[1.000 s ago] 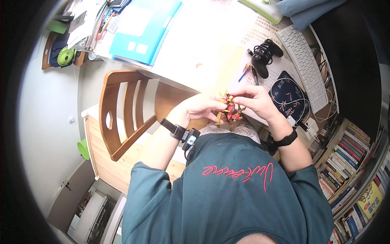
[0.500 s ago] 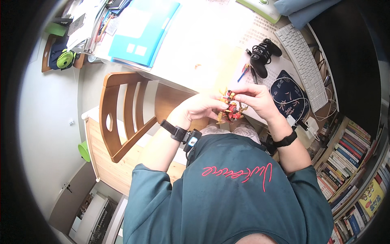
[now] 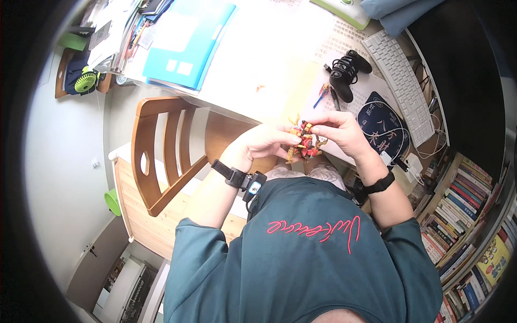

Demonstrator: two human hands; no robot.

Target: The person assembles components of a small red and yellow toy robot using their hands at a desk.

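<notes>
Between my two hands, above my lap at the table's front edge, is a small red and gold toy figure (image 3: pixel 308 150) with black parts. My left hand (image 3: pixel 267 141) grips it from the left, thumb on its front and fingers beneath. From the right, my right hand (image 3: pixel 339 130) pinches the figure's upper part between thumb and fingertips. Some of the figure is hidden behind my fingers. Just past my right hand, a small blue and red piece (image 3: pixel 322 95) lies on the table beside a dark pen (image 3: pixel 335 99).
A black game controller (image 3: pixel 346 75) wrapped in its cable lies beyond my right hand. Near it are a white keyboard (image 3: pixel 399 81), a dark blue mat (image 3: pixel 383 125) and cables. A blue folder (image 3: pixel 186 46) lies at the far left, and a wooden chair (image 3: pixel 171 145) stands left of me.
The view has shifted very slightly. Both hands stay on the toy figure in nearly the same pose.
</notes>
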